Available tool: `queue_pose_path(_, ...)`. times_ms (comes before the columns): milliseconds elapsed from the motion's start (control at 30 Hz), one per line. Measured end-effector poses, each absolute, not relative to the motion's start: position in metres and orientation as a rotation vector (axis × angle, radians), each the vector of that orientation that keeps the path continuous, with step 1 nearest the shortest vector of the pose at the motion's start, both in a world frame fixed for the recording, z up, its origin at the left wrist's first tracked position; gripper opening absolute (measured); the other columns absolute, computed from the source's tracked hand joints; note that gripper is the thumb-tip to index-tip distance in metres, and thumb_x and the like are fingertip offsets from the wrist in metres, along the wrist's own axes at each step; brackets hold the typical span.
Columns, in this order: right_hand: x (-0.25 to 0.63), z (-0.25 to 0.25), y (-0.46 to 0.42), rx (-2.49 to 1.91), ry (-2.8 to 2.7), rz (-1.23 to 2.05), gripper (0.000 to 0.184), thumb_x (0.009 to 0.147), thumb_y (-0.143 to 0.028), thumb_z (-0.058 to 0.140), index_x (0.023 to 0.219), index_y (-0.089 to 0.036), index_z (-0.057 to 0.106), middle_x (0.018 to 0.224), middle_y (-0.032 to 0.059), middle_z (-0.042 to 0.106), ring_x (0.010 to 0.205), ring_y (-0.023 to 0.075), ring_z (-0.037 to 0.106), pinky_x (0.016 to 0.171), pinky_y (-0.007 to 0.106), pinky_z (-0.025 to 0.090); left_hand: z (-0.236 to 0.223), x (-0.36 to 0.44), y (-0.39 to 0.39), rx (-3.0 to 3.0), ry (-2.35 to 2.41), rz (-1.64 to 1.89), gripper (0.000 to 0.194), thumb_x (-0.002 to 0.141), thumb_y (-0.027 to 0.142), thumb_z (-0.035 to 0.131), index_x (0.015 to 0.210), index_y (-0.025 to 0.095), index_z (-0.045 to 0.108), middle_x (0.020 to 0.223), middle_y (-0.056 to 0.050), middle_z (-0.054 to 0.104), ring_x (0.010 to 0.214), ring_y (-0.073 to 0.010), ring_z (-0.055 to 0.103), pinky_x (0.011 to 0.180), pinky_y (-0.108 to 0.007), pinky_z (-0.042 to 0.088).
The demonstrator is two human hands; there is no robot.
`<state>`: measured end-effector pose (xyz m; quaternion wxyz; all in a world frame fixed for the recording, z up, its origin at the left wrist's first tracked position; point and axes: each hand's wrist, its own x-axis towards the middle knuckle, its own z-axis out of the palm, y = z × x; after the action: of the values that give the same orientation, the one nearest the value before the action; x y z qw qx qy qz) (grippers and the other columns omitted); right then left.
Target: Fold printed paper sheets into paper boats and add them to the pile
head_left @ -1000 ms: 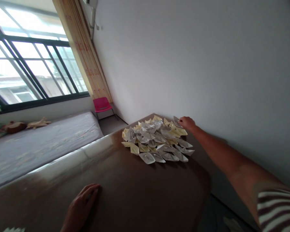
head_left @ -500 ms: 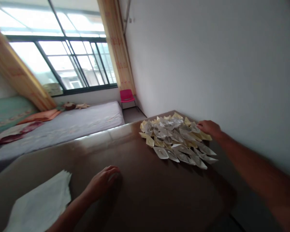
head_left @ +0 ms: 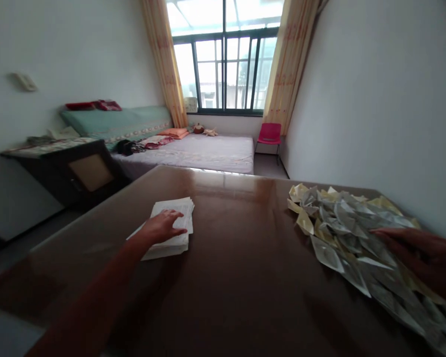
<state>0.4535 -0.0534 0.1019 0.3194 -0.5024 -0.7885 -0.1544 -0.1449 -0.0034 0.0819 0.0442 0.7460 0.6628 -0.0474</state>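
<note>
My left hand (head_left: 160, 227) is over a stack of white paper sheets (head_left: 180, 241) at the left of the brown table. Its thumb and fingers are apart, and nothing shows between them. On the right lies a dense pile of folded paper boats (head_left: 338, 220), some white or grey and some yellowish. My right hand (head_left: 416, 245) is at the right side of this pile, its fingers stretched over the boats and no separate piece visible in them. Whether the fingertips touch the boats I cannot tell.
The glossy brown table (head_left: 230, 277) spreads before me. A white wall (head_left: 375, 99) runs along the right. Beyond the table are a bed (head_left: 215, 151), a pink chair (head_left: 270, 134) and a window. A dark cabinet (head_left: 70, 171) stands at the left.
My view has turned to the left. My left hand has moved from bare table to over the paper stack. My right hand is still by the paper boats, with its fingers now straighter.
</note>
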Motion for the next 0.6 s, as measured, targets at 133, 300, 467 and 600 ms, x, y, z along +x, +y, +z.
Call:
queue_pose_path(133, 0.366, 0.108, -0.051, -1.13, -2.302, -0.487, 0.022, 0.09, -0.043, 0.047, 0.1, -0.034, 0.065, 0.089, 0.0015, 0.072, 0.07, 0.0238, 0.069, 0.06, 0.036, 0.055, 0.077, -0.157, -0.003, 2.251, 1.964, -0.24, 0.066, 0.068, 0.06, 0.062, 0.117, 0.016, 0.061, 0.126, -0.015, 0.057, 0.116, -0.0308, 0.053, 0.095, -0.035, 0.042)
queue_pose_path(300, 0.292, 0.099, -0.039, -0.953, -2.54, -0.251, 0.017, 0.09, -0.031, 0.054, 0.104, -0.031, 0.065, 0.092, 0.0039, 0.072, 0.074, 0.018, 0.068, 0.063, 0.029, 0.052, 0.073, -0.153, -0.006, 2.292, 1.968, -0.222, 0.048, 0.073, 0.049, 0.06, 0.108, 0.015, 0.063, 0.116, -0.014, 0.061, 0.107, -0.029, 0.057, 0.089, -0.033, 0.044)
queue_pose_path(467, 0.228, 0.098, -0.027, -0.825, -2.673, -0.062, 0.021, 0.094, -0.028, 0.047, 0.102, -0.025, 0.067, 0.085, 0.0047, 0.071, 0.069, 0.0147, 0.064, 0.065, 0.026, 0.047, 0.07, -0.157, -0.003, 2.318, 1.963, -0.213, 0.03, 0.074, 0.041, 0.062, 0.093, 0.018, 0.065, 0.103, -0.01, 0.064, 0.093, -0.0258, 0.061, 0.076, -0.031, 0.045)
queue_pose_path(600, 0.19, 0.088, -0.014, -0.721, -2.686, 0.058, 0.021, 0.095, -0.028, 0.046, 0.099, -0.023, 0.066, 0.082, 0.0042, 0.069, 0.071, 0.0139, 0.063, 0.066, 0.025, 0.045, 0.069, -0.159, -0.001, 2.323, 1.978, -0.187, 0.022, 0.077, 0.038, 0.059, 0.088, 0.021, 0.065, 0.099, -0.007, 0.064, 0.088, -0.023, 0.061, 0.071, -0.029, 0.043)
